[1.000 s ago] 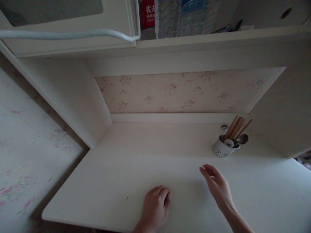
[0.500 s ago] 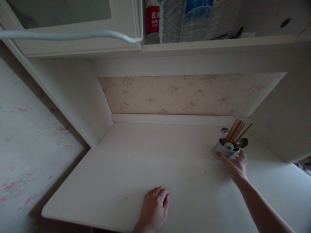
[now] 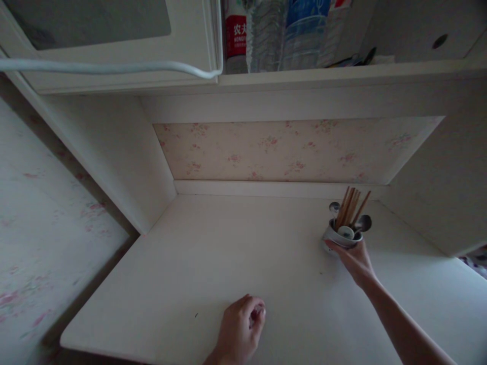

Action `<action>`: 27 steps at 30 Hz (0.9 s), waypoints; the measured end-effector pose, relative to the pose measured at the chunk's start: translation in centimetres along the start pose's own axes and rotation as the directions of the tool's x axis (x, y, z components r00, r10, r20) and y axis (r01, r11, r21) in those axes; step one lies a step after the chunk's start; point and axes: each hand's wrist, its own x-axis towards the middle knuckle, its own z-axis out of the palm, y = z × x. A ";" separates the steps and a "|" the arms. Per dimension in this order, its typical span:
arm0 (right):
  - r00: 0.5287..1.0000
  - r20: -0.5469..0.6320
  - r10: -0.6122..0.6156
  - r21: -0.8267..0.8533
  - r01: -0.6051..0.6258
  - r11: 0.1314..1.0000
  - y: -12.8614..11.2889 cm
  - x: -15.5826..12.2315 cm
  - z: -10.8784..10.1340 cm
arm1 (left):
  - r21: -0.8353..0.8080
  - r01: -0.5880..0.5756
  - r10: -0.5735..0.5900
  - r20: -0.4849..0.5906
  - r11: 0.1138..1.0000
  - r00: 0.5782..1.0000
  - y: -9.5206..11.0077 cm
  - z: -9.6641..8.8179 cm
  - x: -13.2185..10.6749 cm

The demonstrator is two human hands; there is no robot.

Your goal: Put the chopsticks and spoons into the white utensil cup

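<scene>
A small white utensil cup (image 3: 332, 239) stands at the back right of the white table (image 3: 236, 253). It carries wooden chopsticks (image 3: 350, 207) and a few spoons (image 3: 364, 222). My right hand (image 3: 355, 261) is wrapped round the near side of the cup, thumb on its left wall. My left hand (image 3: 239, 332) rests near the table's front edge with its fingers curled in; nothing shows inside them.
A shelf (image 3: 342, 73) overhangs the table, with a red-labelled bottle (image 3: 236, 35) and clear water bottles (image 3: 289, 33) on it. A white appliance (image 3: 106, 40) with a white cable (image 3: 114, 66) sits at the upper left. Flowered wallpaper (image 3: 289, 149) backs the alcove.
My right hand reached from the table's middle to the utensil cup and closed on it; the cup has shifted a little to the left. My left hand curled tighter.
</scene>
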 end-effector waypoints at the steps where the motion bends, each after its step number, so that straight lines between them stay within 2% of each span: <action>1: 0.996 0.081 0.033 0.040 -0.036 0.999 -0.7 -1.0 0.2 | -0.135 0.072 -0.070 0.019 0.988 0.997 0.0 -0.4 0.1; 3: 0.968 0.237 0.088 0.085 -0.110 0.990 -2.2 -3.4 0.4 | -0.424 0.208 -0.200 0.064 0.881 0.978 0.0 -1.4 0.7; 5: 0.888 0.442 0.128 0.114 -0.197 0.974 -4.1 -6.3 0.7 | -0.676 0.247 -0.251 0.093 0.694 0.963 0.0 -2.4 1.5; 8: 0.688 0.711 0.144 0.122 -0.323 0.939 -7.1 -10.8 1.4 | -0.883 0.203 -0.187 0.134 0.423 0.973 0.5 -3.2 3.0; 11: 0.490 0.867 0.089 0.151 -0.428 0.891 -9.5 -14.5 2.6 | -0.943 0.182 -0.082 0.166 0.280 0.983 1.3 -3.5 4.1; 15: 0.293 0.956 0.009 0.151 -0.518 0.842 -10.5 -17.3 4.2 | -0.961 0.233 0.021 0.239 0.152 0.971 1.8 -3.3 3.6; 17: 0.203 0.979 0.014 0.114 -0.604 0.789 -10.3 -17.9 4.8 | -0.963 0.267 -0.013 0.266 0.044 0.964 1.6 -2.9 2.7; 20: 0.082 0.996 0.032 0.039 -0.737 0.674 -9.8 -18.5 5.5 | -0.964 0.251 -0.139 0.261 -0.084 0.955 1.1 -2.0 1.7; 22: 0.023 0.999 0.030 -0.001 -0.774 0.633 -9.7 -18.6 5.7 | -0.963 0.245 -0.244 0.266 -0.111 0.933 0.9 -1.6 1.5; 24: -0.026 0.999 0.029 -0.038 -0.774 0.632 -9.6 -18.7 5.8 | -0.960 0.251 -0.343 0.279 -0.124 0.897 1.0 -1.4 1.7; 26: -0.055 0.998 0.038 -0.066 -0.765 0.641 -9.6 -18.7 5.7 | -0.959 0.240 -0.414 0.281 -0.150 0.866 1.1 -1.6 2.2; 27: -0.054 0.997 0.047 -0.071 -0.764 0.642 -9.6 -18.7 5.6 | -0.959 0.229 -0.438 0.279 -0.164 0.855 1.1 -1.7 2.6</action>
